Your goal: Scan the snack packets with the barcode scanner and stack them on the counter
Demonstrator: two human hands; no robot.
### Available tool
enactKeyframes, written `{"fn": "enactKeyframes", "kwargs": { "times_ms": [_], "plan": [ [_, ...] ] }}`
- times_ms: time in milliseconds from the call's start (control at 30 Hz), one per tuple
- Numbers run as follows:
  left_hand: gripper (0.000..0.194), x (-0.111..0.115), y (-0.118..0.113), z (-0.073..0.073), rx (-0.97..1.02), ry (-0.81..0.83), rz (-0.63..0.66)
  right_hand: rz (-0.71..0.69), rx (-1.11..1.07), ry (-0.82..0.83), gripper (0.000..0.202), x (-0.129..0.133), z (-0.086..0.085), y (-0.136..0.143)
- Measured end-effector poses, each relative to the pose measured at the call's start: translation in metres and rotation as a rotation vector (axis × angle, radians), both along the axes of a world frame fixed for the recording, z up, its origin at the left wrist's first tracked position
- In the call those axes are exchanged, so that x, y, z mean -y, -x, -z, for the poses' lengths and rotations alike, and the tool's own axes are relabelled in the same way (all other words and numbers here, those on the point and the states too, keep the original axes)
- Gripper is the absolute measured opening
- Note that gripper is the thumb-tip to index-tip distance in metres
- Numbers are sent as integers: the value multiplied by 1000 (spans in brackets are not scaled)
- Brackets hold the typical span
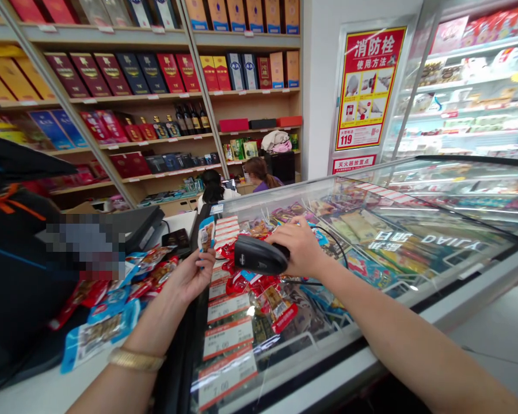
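Black plastic for the scanner (pixel 261 256), just one, gripped in the right hand (pixel 304 248) with fingers closed around the handle; pointing left, above a glass-topped freezer (pixel 440 282). Pinches one small blue-edged packet (pixel 206 234) upright in the left hand (pixel 193 278), with thumb and fingertips together, near the scanner but apart from it. Wears one gold-coloured band (pixel 137 359) on the left wrist.

On the white tabletop (pixel 34 379) to the left, more blue and red packets (pixel 106 330) in an overlapping heap, too tangled for an exact count. Beneath the scanner, several red packets (pixel 278 307); on or under the glass, cannot tell. Along the freezer's near left edge, three large price labels (pixel 228 338), with smaller ones beyond.

Farther back, two people (pixel 267 183) low before the shelves (pixel 259 100). On one shelf, three maroon boxes (pixel 88 75), two navy, two red. On the wall, one red-and-yellow poster (pixel 362 86).
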State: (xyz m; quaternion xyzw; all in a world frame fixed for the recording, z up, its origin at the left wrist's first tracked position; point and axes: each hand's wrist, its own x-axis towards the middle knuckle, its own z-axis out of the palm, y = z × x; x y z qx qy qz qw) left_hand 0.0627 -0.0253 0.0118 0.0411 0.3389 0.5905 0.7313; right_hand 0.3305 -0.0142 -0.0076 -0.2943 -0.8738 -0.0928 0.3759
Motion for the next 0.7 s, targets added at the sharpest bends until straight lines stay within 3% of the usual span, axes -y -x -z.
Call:
{"fn": "enactKeyframes", "kwargs": {
  "times_ms": [267,367,467,600,700],
  "plan": [
    [22,1,-3,-2,5,35,8,32,-14,3,29,-2,1,-1],
    [21,0,-5,0,-130,-8,0,38,-39,-3,29,-3,1,-2],
    [11,-2,-9,10,-524,-212,-43,66,-71,-8,26,-5,2,-4],
    [41,-3,-17,29,-1313,-572,76,119,-107,-34,24,-11,5,-8],
    [54,1,-17,36,-1959,-697,136,124,-125,-54,23,-16,9,-10]
  ]
}}
